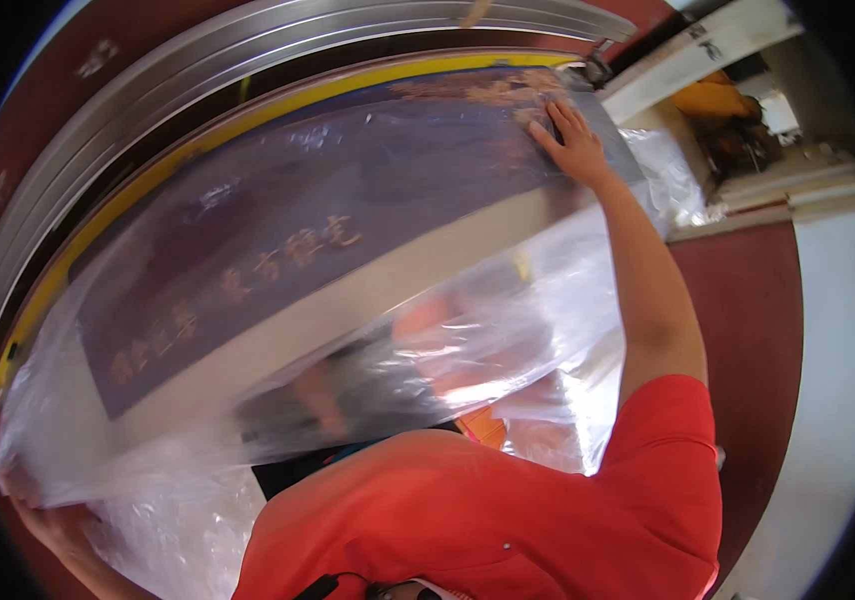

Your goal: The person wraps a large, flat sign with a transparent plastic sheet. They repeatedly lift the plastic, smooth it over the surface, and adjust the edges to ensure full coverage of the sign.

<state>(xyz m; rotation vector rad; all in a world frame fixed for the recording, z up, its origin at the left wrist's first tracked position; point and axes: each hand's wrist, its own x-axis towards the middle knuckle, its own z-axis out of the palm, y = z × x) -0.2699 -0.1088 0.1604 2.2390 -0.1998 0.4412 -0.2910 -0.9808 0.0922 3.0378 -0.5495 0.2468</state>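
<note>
A dark purple sheet [278, 270] with gold lettering and a gold pattern at its far right end lies on a long pale board [448, 236]. Clear plastic film [508, 320] is spread over much of it and hangs down over the near edge. My right hand [573, 145] rests on the far right end with its fingers spread, close to the gold pattern. Down at the lower left, my left hand [26, 490] grips the left edge of the film; its fingers are partly hidden by the film and blurred.
Along the far side run a yellow strip [288, 107] and a ribbed silver metal rail [308, 35]. More crumpled clear plastic [673, 180] sits past the right end, beside a pale cabinet [838, 300] with an open compartment. The floor [748, 300] is dark red.
</note>
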